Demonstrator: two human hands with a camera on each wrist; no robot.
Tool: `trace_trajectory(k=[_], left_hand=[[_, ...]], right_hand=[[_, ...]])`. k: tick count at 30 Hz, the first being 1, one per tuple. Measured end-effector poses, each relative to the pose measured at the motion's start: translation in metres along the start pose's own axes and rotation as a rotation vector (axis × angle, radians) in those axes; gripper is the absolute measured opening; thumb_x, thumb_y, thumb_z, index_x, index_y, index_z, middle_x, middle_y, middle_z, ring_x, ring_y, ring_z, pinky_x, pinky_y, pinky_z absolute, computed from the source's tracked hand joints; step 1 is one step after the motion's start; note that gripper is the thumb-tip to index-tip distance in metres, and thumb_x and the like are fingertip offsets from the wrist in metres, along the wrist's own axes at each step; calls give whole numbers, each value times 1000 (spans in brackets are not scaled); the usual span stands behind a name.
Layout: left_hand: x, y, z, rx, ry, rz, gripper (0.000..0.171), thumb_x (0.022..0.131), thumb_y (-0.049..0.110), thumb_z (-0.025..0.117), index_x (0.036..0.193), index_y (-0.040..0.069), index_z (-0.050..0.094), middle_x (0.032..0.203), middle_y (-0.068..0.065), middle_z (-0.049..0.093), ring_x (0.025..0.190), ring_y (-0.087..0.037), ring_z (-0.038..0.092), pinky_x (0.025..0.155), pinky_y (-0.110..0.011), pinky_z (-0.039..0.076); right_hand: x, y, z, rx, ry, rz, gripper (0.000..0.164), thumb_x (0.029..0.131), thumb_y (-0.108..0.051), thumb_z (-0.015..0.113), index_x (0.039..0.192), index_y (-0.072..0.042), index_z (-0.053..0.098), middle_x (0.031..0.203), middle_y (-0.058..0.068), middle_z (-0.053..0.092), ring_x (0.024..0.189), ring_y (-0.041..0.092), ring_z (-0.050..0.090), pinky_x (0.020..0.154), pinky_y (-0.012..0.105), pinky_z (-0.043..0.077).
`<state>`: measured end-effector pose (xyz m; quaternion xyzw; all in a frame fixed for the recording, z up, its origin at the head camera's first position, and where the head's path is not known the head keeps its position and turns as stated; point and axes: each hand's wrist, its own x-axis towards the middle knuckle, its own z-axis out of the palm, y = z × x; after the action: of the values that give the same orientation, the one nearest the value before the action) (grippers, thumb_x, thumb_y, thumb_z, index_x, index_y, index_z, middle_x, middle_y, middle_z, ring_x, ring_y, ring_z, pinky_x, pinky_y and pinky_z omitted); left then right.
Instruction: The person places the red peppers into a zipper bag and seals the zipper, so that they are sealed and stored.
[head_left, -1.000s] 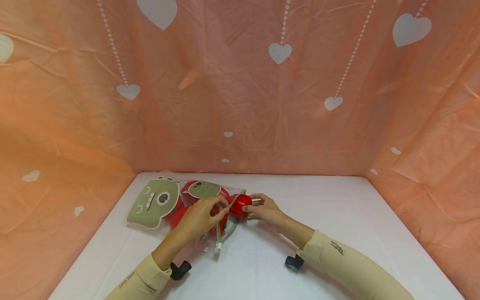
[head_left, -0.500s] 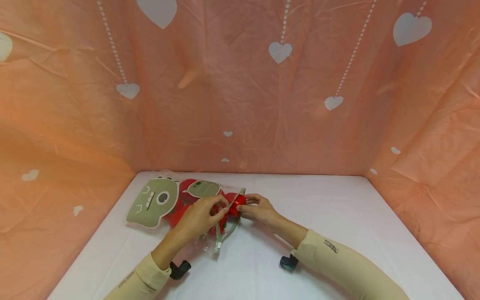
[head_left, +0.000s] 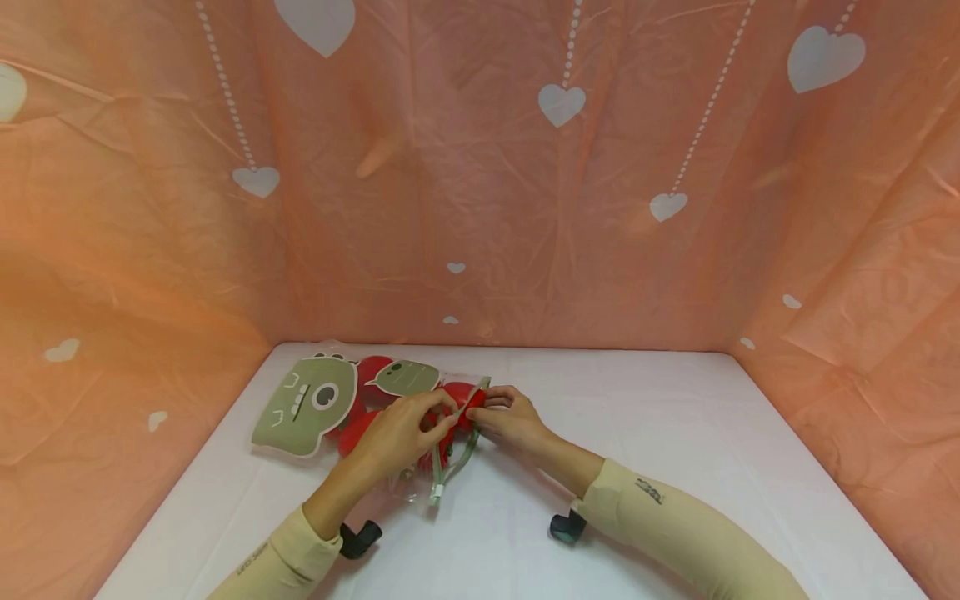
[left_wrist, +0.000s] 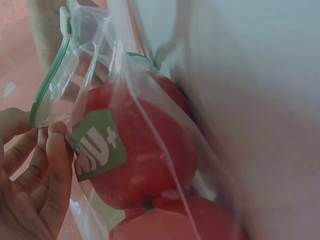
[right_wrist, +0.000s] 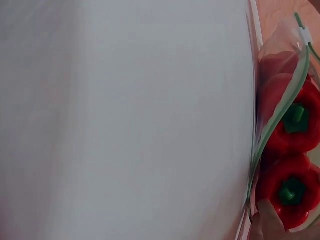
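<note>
A clear zip bag (head_left: 303,417) with green monster prints lies on its side on the table, holding several red bell peppers (left_wrist: 155,130). My left hand (head_left: 401,429) pinches the green zip edge of its mouth between thumb and fingers, as the left wrist view (left_wrist: 37,175) also shows in part. At that mouth my right hand (head_left: 513,421) grips a red bell pepper (right_wrist: 275,177), its green stem facing outward in the right wrist view. Another pepper (right_wrist: 272,142) sits beside it inside the bag. The fingers partly hide the gripped pepper in the head view.
A white zip slider (head_left: 437,492) hangs at the near end of the bag's mouth. The white table (head_left: 675,433) extends to the right. Orange curtains (head_left: 480,208) with white hearts enclose it. Black wrist-camera mounts (head_left: 360,540) jut below both wrists.
My right hand has moved left, carrying the red bell pepper into the bag's mouth. The left hand has stayed at the zip edge, and the bag has barely shifted.
</note>
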<state>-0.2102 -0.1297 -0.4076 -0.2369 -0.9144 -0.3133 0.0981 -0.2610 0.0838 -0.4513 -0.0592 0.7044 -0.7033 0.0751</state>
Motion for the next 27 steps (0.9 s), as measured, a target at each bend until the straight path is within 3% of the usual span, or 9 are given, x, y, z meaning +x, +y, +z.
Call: trace_trajectory(k=[9, 18, 20, 27], left_hand=[[0, 0, 0, 11, -2, 4, 11, 100, 20, 78, 109, 22, 72, 84, 14, 64, 71, -5, 57, 61, -26, 50], [1, -1, 1, 24, 5, 16, 11, 100, 21, 77, 110, 22, 73, 84, 14, 64, 69, -4, 55, 61, -26, 48], [1, -2, 1, 29, 5, 18, 10, 101, 23, 77, 110, 22, 73, 85, 15, 65, 69, -3, 56, 62, -26, 49], [2, -4, 1, 9, -5, 7, 10, 101, 22, 77, 110, 21, 72, 86, 14, 67, 69, -3, 58, 61, -26, 50]], right_hand=[[-1, 0, 8, -49, 18, -3, 49, 90, -8, 78, 131, 7, 56, 126, 24, 66, 102, 20, 69, 85, 25, 59], [-1, 0, 14, 11, -27, -3, 47, 92, -1, 72, 133, 12, 54, 130, 29, 66, 100, 18, 69, 88, 28, 60], [-1, 0, 13, 21, -64, 8, 47, 94, 0, 71, 136, 13, 53, 134, 30, 65, 104, 20, 70, 91, 31, 61], [-2, -1, 6, -121, -152, -28, 47, 98, -3, 71, 139, 14, 55, 141, 32, 63, 129, 36, 66, 99, 32, 58]])
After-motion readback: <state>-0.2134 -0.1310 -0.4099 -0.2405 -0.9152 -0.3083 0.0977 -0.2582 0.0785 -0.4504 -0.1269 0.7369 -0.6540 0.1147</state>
